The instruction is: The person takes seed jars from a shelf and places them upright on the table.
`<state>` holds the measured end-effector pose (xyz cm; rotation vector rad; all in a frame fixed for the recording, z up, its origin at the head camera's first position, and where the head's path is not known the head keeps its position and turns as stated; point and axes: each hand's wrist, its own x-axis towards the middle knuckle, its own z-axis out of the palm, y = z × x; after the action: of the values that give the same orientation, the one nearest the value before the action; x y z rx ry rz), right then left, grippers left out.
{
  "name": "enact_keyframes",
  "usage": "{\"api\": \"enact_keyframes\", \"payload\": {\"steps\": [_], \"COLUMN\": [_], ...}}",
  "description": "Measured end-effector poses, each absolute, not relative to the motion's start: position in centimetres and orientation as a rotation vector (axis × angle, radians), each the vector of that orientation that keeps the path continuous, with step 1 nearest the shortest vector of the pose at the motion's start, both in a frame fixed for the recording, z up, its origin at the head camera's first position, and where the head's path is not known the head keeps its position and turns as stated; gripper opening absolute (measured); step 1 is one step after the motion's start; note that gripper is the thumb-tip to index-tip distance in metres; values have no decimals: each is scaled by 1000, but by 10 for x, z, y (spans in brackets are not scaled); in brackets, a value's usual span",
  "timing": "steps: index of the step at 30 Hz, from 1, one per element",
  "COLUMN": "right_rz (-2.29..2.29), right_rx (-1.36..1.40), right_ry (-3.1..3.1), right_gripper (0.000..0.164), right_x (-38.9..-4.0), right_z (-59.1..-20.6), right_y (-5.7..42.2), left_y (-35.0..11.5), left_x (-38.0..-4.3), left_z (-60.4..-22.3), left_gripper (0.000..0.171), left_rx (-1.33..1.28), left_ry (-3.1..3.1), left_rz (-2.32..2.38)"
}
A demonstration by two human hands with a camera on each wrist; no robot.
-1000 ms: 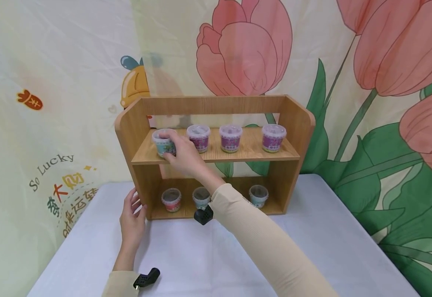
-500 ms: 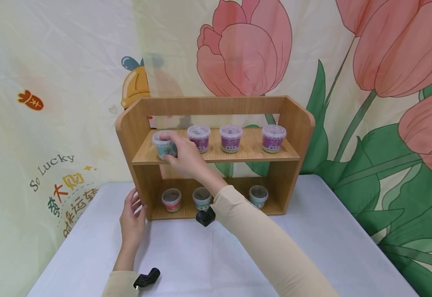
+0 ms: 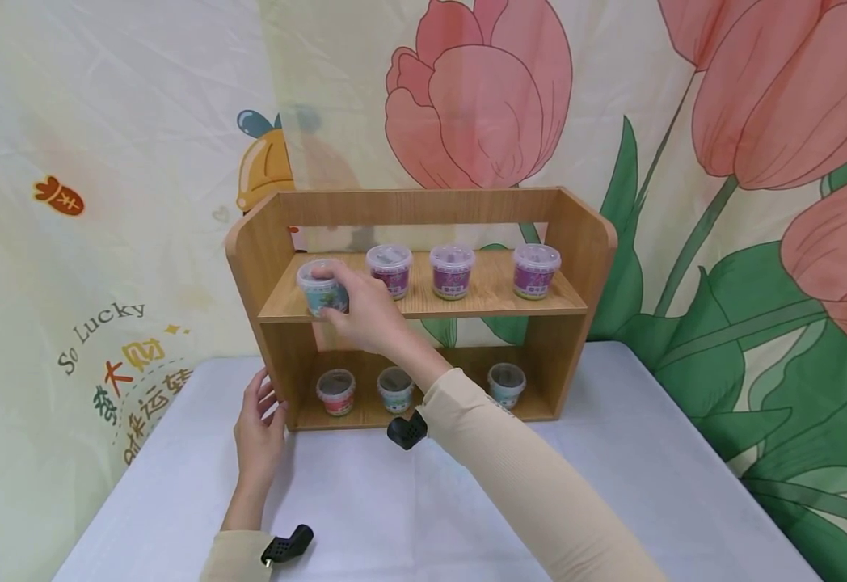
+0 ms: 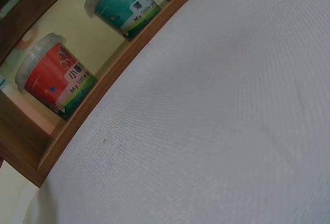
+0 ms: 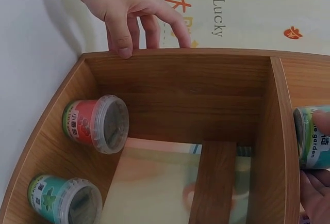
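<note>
My right hand (image 3: pixel 368 311) pinches a small teal plastic cup (image 3: pixel 319 293) with a clear lid at the left end of the upper shelf. Its thumb is on the near side and its fingers lie over the lid. In the right wrist view the cup (image 5: pixel 315 136) is beside the shelf board's front edge; whether it touches the board I cannot tell. My left hand (image 3: pixel 259 428) touches the left side panel of the wooden rack (image 3: pixel 423 311), low down, with loosely bent fingers. In the right wrist view that hand (image 5: pixel 131 7) has fingertips and thumb against the panel.
Purple cups (image 3: pixel 452 272) stand along the upper shelf, to the right of my right hand. Below are a red cup (image 3: pixel 336 392), a teal cup (image 3: pixel 395 390) and another teal cup (image 3: pixel 507 384). A white cloth (image 3: pixel 365 501) covers the table; a printed curtain hangs behind.
The teal cup and my right hand have shifted slightly toward me and down in the head view. My left hand has stayed at the rack's side.
</note>
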<state>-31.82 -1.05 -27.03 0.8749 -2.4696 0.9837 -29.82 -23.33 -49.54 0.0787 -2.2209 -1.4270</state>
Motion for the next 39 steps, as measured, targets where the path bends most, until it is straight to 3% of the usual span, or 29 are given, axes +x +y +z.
{"api": "enact_keyframes", "payload": {"steps": [39], "right_rz": [1070], "right_rx": [949], "right_ry": [-2428], "right_gripper": [54], "right_x": [-279], "right_z": [-277], "right_y": [8], "left_y": [-235], "left_x": [-298], "left_z": [-499], "left_gripper": [80], "left_rx": [24], "left_ry": [-2202], "left_rz": [-1387]}}
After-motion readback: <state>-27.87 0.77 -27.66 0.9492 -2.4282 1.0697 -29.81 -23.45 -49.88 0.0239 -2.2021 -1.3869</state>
